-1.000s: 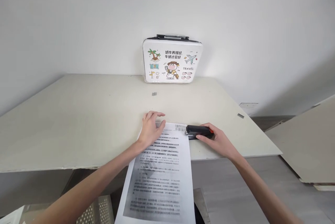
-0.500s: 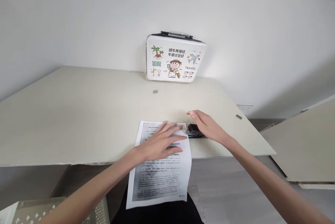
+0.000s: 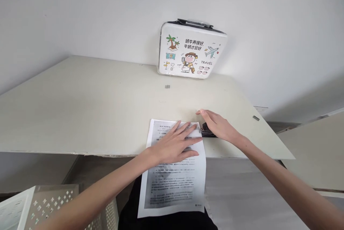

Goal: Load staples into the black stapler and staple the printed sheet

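Observation:
A printed sheet of paper (image 3: pixel 172 190) lies over the table's front edge, its lower part hanging above my lap. My left hand (image 3: pixel 174 144) is spread flat on its upper part, holding it against the table, fingers pointing right. At the sheet's upper right edge sits a black stapler (image 3: pixel 209 133), its front end meeting the paper. My right hand (image 3: pixel 217 126) rests over the stapler with the palm on its top, hiding most of it. The right thumb and fingers reach out to the left past it. Whether a staple is in the paper cannot be seen.
A white case (image 3: pixel 192 51) with cartoon prints and a black handle leans on the wall at the table's back. Small grey metal pieces lie on the pale table (image 3: pixel 80 108). A perforated plastic basket (image 3: pixel 51 201) with papers stands low at the left.
My view has shifted, so the table and case sit differently in the picture. The right hand covers more of the stapler's top. My left hand stays flat on the paper.

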### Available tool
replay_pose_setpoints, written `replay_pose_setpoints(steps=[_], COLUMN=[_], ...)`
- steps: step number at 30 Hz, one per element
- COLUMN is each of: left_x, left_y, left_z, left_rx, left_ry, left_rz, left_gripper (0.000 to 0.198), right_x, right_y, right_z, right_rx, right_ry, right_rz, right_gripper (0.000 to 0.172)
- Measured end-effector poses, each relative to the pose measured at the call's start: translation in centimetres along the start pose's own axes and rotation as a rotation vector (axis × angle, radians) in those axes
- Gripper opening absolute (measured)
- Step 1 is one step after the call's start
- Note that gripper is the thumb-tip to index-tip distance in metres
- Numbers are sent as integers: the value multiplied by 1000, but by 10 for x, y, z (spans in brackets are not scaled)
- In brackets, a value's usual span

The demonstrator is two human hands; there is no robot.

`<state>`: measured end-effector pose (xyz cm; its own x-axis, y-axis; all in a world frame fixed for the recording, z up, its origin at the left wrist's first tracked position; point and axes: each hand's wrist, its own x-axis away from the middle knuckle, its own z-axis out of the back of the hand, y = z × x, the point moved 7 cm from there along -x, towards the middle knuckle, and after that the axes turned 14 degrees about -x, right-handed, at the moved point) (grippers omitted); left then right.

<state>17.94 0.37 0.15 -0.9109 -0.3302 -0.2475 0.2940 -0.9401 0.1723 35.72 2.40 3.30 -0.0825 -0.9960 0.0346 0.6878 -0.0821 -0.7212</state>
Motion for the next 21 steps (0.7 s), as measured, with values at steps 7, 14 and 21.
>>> replay_pose_setpoints(steps=[7, 14, 21], left_x=[1, 0, -1], left_y=[3, 3, 4], left_z=[-3, -5, -5], left_rx=[-7, 3, -4], left_ry=[-15, -22, -6], left_rz=[12, 19, 16], left_gripper=[54, 55, 56], right_x=[-2, -3, -3], right_y=[5, 6, 4], right_z=[-4, -9, -10], right_rx=[45, 96, 142], right_ry=[-10, -11, 4], right_rz=[-2, 0, 22], right_gripper=[63, 64, 65])
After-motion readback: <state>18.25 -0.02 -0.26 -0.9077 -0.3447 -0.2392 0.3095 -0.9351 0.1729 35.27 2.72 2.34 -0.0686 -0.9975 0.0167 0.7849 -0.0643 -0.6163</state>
